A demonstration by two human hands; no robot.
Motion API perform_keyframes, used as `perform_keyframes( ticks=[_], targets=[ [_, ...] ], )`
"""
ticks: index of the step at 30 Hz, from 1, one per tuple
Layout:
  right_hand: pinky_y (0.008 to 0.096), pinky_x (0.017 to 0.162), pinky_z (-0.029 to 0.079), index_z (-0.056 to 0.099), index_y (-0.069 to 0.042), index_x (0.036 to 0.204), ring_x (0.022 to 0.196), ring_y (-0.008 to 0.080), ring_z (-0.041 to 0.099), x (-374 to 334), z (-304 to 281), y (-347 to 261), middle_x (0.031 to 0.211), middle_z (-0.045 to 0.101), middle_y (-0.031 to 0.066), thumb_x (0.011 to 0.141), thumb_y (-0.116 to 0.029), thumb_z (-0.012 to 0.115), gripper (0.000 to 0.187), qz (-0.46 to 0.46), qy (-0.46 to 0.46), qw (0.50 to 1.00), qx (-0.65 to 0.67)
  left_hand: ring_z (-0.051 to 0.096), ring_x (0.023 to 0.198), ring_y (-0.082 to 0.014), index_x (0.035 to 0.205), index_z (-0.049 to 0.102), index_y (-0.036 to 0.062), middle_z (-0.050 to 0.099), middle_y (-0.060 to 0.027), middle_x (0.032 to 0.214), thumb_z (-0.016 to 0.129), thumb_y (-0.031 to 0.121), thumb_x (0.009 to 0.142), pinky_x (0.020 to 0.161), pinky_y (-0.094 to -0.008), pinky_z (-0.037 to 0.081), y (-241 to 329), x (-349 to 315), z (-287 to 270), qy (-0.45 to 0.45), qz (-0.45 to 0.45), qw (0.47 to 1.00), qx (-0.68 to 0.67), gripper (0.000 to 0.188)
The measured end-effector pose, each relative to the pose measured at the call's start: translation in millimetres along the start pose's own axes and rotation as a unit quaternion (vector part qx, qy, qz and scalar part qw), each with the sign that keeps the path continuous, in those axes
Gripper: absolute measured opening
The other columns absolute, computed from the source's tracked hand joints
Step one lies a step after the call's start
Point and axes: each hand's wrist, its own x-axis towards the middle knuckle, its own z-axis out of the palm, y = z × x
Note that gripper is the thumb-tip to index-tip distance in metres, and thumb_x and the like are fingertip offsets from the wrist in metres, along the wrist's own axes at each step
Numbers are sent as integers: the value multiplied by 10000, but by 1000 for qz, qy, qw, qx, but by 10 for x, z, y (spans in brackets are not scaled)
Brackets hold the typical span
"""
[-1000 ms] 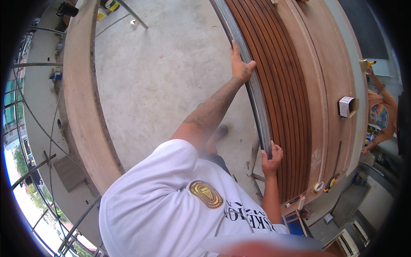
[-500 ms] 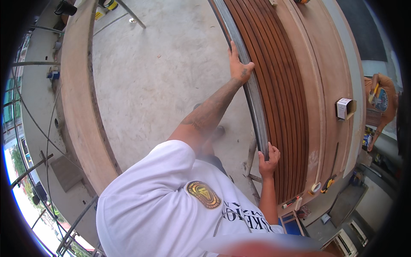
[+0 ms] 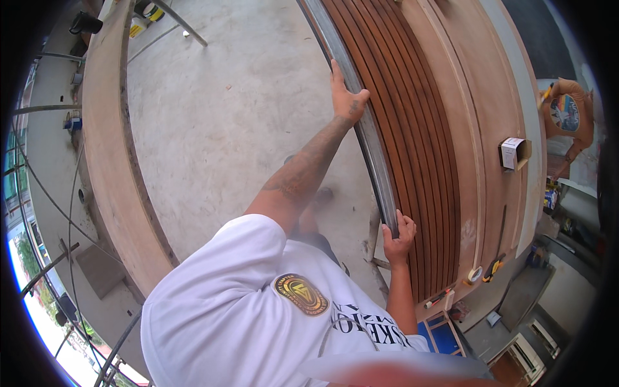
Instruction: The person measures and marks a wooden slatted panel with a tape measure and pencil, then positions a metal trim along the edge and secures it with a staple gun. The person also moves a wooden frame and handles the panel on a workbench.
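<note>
A long grey metal bar [image 3: 378, 155] lies along the left edge of a dark brown slatted wood panel [image 3: 422, 174]. Partway up the bar, my left hand [image 3: 350, 103] grips it, the thumb across the top and the fingers down its outer side. My right hand [image 3: 399, 242] is wrapped around the bar's near end, with the thumb on the left and the fingers on the panel side. The undersides of both grips are hidden.
Right of the panel runs a pale wood worktop [image 3: 480, 142] with a small open box [image 3: 514, 153], a tape roll [image 3: 474, 275] and yellow-black pliers [image 3: 494, 267]. Another plank [image 3: 106, 142] stands at left above the concrete floor [image 3: 213, 116]. A co-worker [image 3: 567, 113] is at far right.
Both hands keep their grip on the bar, and its place against the panel looks the same. My view has shifted slightly. At far right the co-worker's body and arm have changed position.
</note>
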Motion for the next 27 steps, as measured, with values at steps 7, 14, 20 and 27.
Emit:
perform_keyframes(
  ticks=[7, 14, 20, 27],
  targets=[
    [461, 985, 414, 651, -29, 1375, 1077, 347, 551, -17, 14, 46, 1131, 591, 166, 798, -179, 811, 618, -3, 1, 1000, -11, 162, 1573, -399, 1665, -39, 58, 121, -263, 1688, 658, 49, 788, 1281, -453, 221, 34, 2, -9, -5, -6, 1000, 6, 1121],
    [463, 971, 422, 654, -26, 1360, 1072, 355, 559, 59, -29, -64, 1138, 595, 166, 796, -182, 802, 604, -19, 12, 1000, -8, 176, 1575, -384, 1656, -20, 4, 159, -266, 1690, 697, 99, 796, 1275, -415, 221, -67, 17, -5, 6, 9, 999, 40, 1123],
    [468, 1005, 452, 621, -55, 1387, 1120, 368, 578, -143, -521, -3, 1219, 619, 145, 795, -208, 801, 637, -35, -1, 999, 7, 271, 1538, -356, 1628, 37, -76, 200, -298, 1676, 868, 216, 736, 1258, -378, 248, -276, 229, -21, -18, 34, 997, 59, 1253],
    [423, 953, 518, 727, -24, 1143, 1071, 346, 644, -1751, -1643, 863, 1109, 706, 147, 868, -142, 746, 299, 188, 165, 968, -28, 427, 1436, -392, 1578, -264, -11, 255, -307, 1634, 859, 333, 793, 1222, -530, 322, 95, 51, -271, -42, -61, 997, 31, 1413]
  ],
)
